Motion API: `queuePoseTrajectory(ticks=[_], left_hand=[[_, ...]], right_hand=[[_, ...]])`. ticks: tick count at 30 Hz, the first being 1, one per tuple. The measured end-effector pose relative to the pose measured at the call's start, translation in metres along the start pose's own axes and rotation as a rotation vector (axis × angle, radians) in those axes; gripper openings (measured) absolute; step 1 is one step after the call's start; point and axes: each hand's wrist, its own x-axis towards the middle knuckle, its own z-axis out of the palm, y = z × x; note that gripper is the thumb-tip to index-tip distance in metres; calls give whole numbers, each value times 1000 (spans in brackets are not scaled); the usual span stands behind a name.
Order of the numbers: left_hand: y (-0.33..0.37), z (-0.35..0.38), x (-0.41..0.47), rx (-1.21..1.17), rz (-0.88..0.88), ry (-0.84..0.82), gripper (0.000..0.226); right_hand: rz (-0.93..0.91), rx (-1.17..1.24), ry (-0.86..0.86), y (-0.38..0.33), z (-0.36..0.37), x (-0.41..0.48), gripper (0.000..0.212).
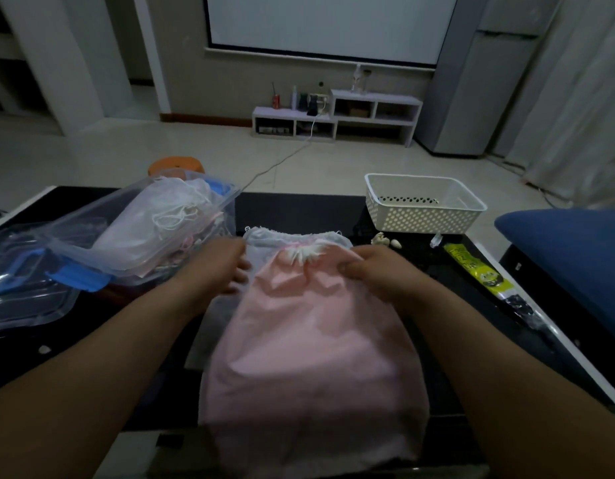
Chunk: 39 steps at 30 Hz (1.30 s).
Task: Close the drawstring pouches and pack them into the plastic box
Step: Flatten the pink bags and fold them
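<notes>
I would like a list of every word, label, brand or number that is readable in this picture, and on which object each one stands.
Nothing in this picture can be read.
On the yellow-green packet: dark print, too blurred to read.
On the red can on the low white shelf: label too small to read.
On the pink pouch, the plastic box and the white basket: no text visible.

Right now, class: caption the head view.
Right hand pinches the pink drawstring pouch, left hand at its edge, beside the plastic box.
</notes>
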Motion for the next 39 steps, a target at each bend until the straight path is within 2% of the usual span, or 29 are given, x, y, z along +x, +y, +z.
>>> queuePoseTrajectory(ticks=[2,3,4,5,7,9,12,14,18,20,22,23,25,27,30,32,33,34,36,39], left_hand=[[11,-9,-20,241,464,425,12],[18,-6,-39,326,703,518,14],[20,1,-59,390,861,467,18],[18,10,-76,476,923,332,23],[-8,36,-86,788,901,57,40],[-38,56,-74,1098,791,-133,56],[-62,60,-45,1265,537,-347,71],[-72,60,-28,1245,456,-409,65],[-64,56,-38,1131,486,-362,63],[-64,53,-50,989,477,-365,66],[-66,51,-60,695,400,-390,68],[-66,50,-64,593,398,-396,62],[-68,47,-59,589,464,-364,47],[-67,44,-43,525,486,-288,44],[-63,35,-18,214,288,-330,37],[-59,31,-12,-125,62,-344,29],[-54,28,-13,-248,-53,-281,26],[-52,26,-16,-328,-131,-183,27],[-49,19,-14,-332,-155,37,38],[-44,15,-4,-64,-106,133,81]], right_hand=[[-39,53,73,-10,-11,7,22],[-49,72,118,-14,-16,12,21],[-67,75,171,-20,-21,18,20],[-91,73,225,-24,-25,24,20],[-155,94,326,-30,-34,37,19],[-233,104,391,-35,-41,44,18],[-366,68,393,-37,-37,45,17],[-434,9,282,-33,-32,36,24],[-461,-215,15,-4,-11,-6,41],[-472,-409,2,11,1,-24,50],[-507,-619,18,23,7,-31,48],[-535,-708,28,25,7,-32,47],[-587,-776,68,26,8,-32,53],[-633,-769,164,23,12,-31,64],[-694,-932,249,26,20,-26,64],[-669,-1093,151,39,27,-19,56],[-624,-1141,62,46,32,-15,50],[-576,-1159,-24,52,36,-12,44],[-509,-1148,-150,54,43,-10,35],[-430,-1155,-252,49,45,-9,43]])
